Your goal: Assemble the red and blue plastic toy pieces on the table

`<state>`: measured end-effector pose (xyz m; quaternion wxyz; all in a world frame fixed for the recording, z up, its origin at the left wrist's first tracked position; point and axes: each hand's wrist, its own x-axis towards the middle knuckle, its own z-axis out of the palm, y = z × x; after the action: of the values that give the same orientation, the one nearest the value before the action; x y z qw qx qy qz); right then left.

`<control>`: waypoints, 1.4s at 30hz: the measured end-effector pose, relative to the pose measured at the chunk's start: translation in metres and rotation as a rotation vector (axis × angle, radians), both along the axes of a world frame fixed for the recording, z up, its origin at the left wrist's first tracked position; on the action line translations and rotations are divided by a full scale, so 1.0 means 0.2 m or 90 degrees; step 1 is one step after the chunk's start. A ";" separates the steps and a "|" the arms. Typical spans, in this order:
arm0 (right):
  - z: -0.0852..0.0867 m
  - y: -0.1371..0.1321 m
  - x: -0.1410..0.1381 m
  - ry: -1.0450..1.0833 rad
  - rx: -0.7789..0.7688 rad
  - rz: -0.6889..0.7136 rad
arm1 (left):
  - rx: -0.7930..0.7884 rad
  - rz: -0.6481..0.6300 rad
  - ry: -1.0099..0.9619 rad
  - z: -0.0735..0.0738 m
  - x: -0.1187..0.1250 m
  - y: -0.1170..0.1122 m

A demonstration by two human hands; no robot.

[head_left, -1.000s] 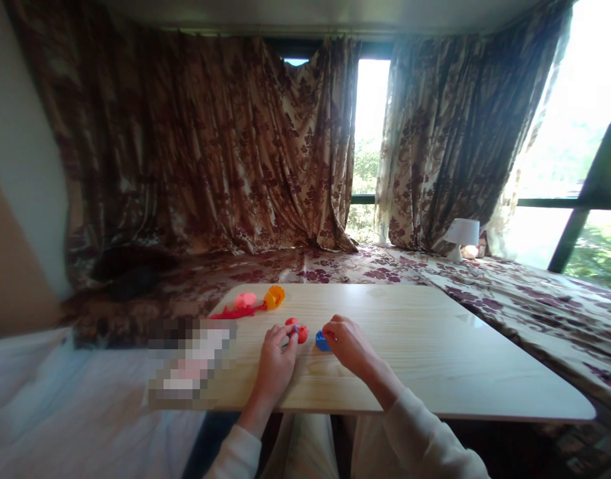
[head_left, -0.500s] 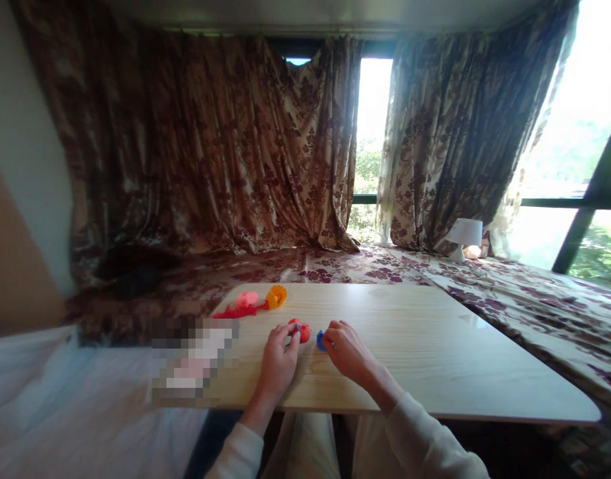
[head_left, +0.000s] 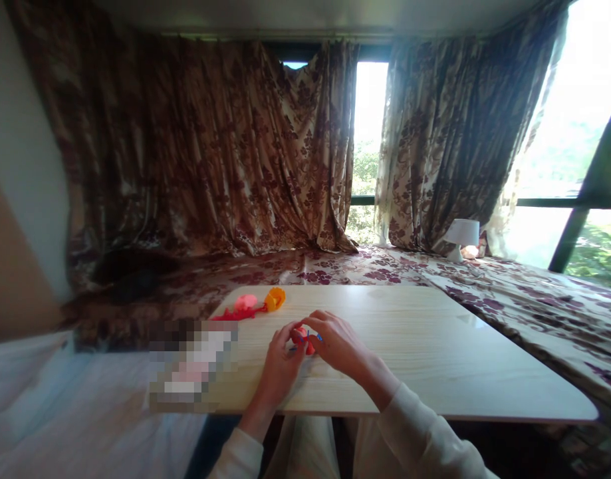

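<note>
Floral brown-and-cream curtains (head_left: 225, 146) hang behind a pale wood-grain bench (head_left: 425, 352) with rounded corners. Near its front edge, the person's left hand (head_left: 281, 354) curls finger and thumb around a rounded, smooth red lump (head_left: 310, 347). That lump sits directly between the two grips, squat and partly covered, so its long axis cannot be told. At the left thumb, a thin bright-blue strip (head_left: 308, 334) stands roughly upright. Just beside the right hand (head_left: 337, 340), whose fingers arch over towards the left fingertips, shows a small blue piece (head_left: 319, 337); whether that grip pinches it cannot be told. Beyond the left grip and further left, a jagged dark-red strip (head_left: 238, 313) lies lengthwise, its right end pointing to an orange cup-shaped piece (head_left: 275, 300), beside a rounded pink lump (head_left: 245, 303).
</note>
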<state>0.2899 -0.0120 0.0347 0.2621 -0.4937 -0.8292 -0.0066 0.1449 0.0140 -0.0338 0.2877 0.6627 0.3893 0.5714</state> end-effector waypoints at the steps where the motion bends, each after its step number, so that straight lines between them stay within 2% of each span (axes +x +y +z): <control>1: -0.01 0.01 -0.01 -0.008 -0.003 -0.006 | -0.005 -0.006 0.006 0.00 0.00 0.00; 9: -0.05 0.01 0.01 -0.024 0.005 -0.015 | -0.008 -0.001 0.042 0.00 -0.01 0.01; 16: -0.09 0.01 0.03 -0.023 0.039 -0.026 | 0.042 0.011 0.163 0.01 -0.01 0.01; 24: -0.08 0.00 0.00 -0.060 0.069 -0.042 | 0.050 0.015 0.173 0.02 -0.01 0.01; 31: -0.12 0.02 -0.03 -0.054 0.077 -0.086 | 0.047 0.008 0.170 0.02 -0.01 0.01; 35: -0.13 0.03 -0.03 0.006 0.077 -0.077 | 0.056 0.013 0.174 0.02 -0.01 0.01; 42: -0.16 0.05 -0.01 0.229 0.022 -0.062 | 0.068 0.025 0.151 0.02 -0.01 0.00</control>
<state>0.2876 -0.0017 0.0021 0.4141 -0.5218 -0.7438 0.0551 0.1428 0.0133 -0.0302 0.1927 0.7321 0.4026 0.5146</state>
